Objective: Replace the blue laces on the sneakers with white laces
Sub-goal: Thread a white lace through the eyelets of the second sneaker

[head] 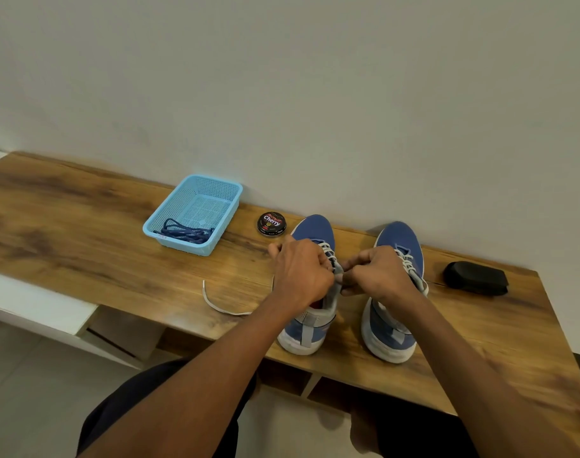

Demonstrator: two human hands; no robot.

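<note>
Wooden bench: both hands, left and right, pinching white lace; limp, light; best held near tip.

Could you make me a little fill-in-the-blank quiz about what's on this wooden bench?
1. The blue laces lie inside the light blue ____.
2. Both hands work on the ____ sneaker of the pair.
3. The round polish tin stands between the basket and the ____.
4. The laces already threaded in the sneakers are ____.

Missing words: basket; left; sneakers; white
</note>
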